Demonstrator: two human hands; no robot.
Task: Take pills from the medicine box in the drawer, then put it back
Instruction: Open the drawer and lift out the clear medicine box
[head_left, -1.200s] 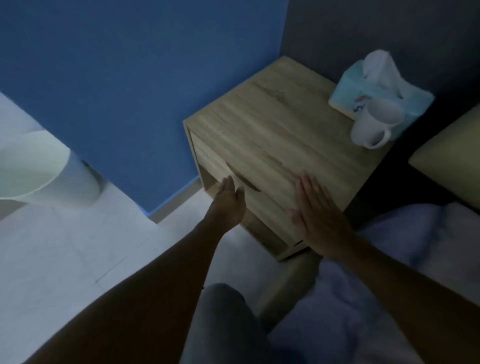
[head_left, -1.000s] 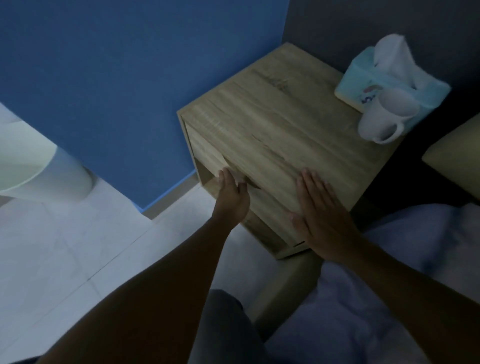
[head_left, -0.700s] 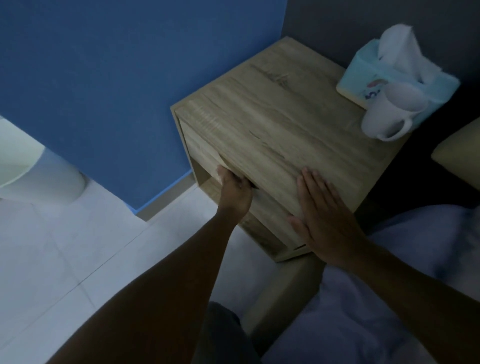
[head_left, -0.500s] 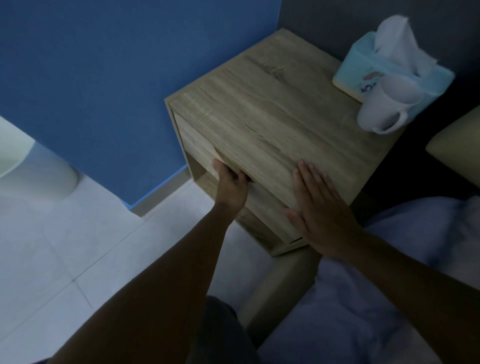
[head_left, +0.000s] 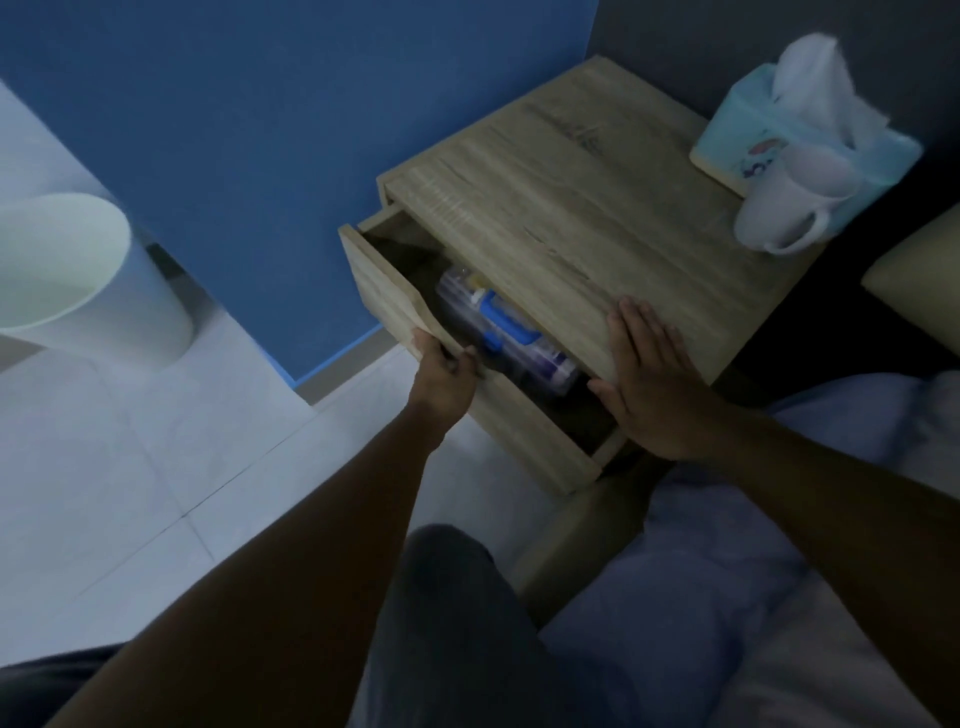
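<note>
fingers (head_left: 457, 358) of the left hand (head_left: 444, 376) are hooked over the top edge of the drawer (head_left: 395, 306) front, clamped on it, and there it goes: half a second ago that front sat flush with the nightstand, now it stands well out and the inside shows. the right hand (head_left: 652, 384) lies flat on the counter (head_left: 571, 208) top at its near edge, fingers spread and gripping nothing, bracing the nightstand against the pull as before.

that opening matters: the medicine box (head_left: 501, 327) is in sight for the first time. it lies inside the drawer, lengthwise, partly tucked under the counter's overhang. it looks like a clear plastic case with a blue handle and a blue latch on the lid, some printed packs showing through the walls; in this dim light the contents cannot be read.

judging from here, the drawer looks open enough for a hand to reach in, so lifting the box out should come next. the mug (head_left: 779, 213) and tissue pack (head_left: 748, 140) stand at the far corner, well clear.
</note>
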